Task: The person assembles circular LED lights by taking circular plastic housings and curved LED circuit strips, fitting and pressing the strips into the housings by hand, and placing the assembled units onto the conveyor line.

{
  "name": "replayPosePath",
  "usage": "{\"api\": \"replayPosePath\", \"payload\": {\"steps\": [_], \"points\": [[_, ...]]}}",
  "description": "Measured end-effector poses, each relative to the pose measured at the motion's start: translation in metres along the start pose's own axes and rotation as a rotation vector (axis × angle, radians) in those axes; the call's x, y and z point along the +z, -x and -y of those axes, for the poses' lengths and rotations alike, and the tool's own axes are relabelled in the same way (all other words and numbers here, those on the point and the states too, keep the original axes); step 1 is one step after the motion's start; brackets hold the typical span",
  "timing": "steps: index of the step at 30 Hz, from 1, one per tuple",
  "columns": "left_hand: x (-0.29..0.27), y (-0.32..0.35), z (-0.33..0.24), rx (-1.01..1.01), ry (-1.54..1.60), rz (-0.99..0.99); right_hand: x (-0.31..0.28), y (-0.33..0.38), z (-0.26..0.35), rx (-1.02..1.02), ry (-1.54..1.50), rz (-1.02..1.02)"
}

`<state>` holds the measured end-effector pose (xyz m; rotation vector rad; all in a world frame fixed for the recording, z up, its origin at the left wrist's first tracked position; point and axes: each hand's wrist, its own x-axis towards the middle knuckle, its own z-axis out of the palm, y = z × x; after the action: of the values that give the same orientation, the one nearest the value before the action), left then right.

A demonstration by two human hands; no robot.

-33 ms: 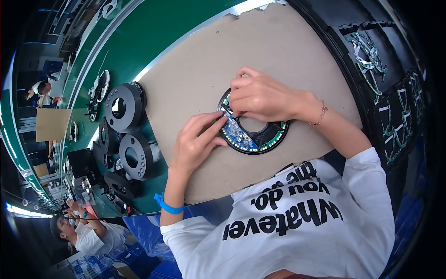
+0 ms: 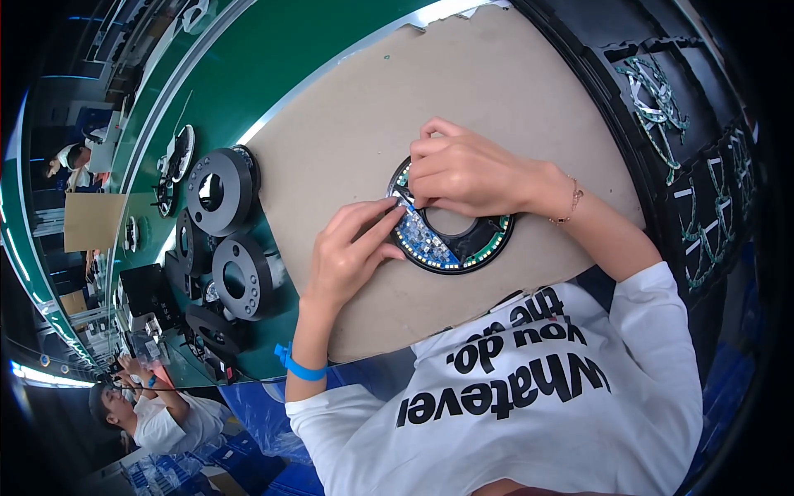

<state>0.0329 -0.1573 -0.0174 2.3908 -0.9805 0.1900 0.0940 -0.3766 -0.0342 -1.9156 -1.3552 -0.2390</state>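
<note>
A black ring (image 2: 488, 246) with a rim of small lights lies flat on a brown cardboard sheet (image 2: 372, 116). A blue-and-white curved circuit board piece (image 2: 423, 241) sits in the ring's left side. My left hand (image 2: 347, 258), with a blue wristband, pinches the upper end of this piece between thumb and forefinger. My right hand (image 2: 467, 174), wearing a thin bracelet, is curled over the ring's upper left, with its fingertips pressing where the piece meets the ring. The ring's top edge is hidden under this hand.
Several black ring housings (image 2: 219, 190) stand on the green table (image 2: 273, 74) left of the cardboard. Black trays (image 2: 703, 198) with green ring boards line the right side. Another person (image 2: 157, 422) in white works at the lower left, near blue crates.
</note>
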Motion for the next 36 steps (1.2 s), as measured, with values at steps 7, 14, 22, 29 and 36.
{"api": "replayPosePath", "payload": {"steps": [7,14,22,29,36], "points": [[0.0009,-0.0002,0.0001,0.004,-0.013,-0.01,-0.0002,0.0009,-0.0003,0.004,-0.023,-0.001],[0.0019,-0.0019,0.0,0.005,-0.014,-0.004,0.0011,0.0024,-0.0021,0.002,-0.023,-0.01],[0.0018,-0.0028,-0.0009,-0.013,-0.009,0.001,0.0011,0.0026,-0.0018,0.014,-0.001,-0.016],[0.0029,0.0007,0.0011,-0.033,0.001,0.027,0.0015,0.0012,-0.004,0.017,-0.036,-0.002],[0.0032,-0.0018,-0.0006,-0.035,-0.008,0.03,0.0006,0.0011,-0.0051,0.028,-0.069,-0.002]]}}
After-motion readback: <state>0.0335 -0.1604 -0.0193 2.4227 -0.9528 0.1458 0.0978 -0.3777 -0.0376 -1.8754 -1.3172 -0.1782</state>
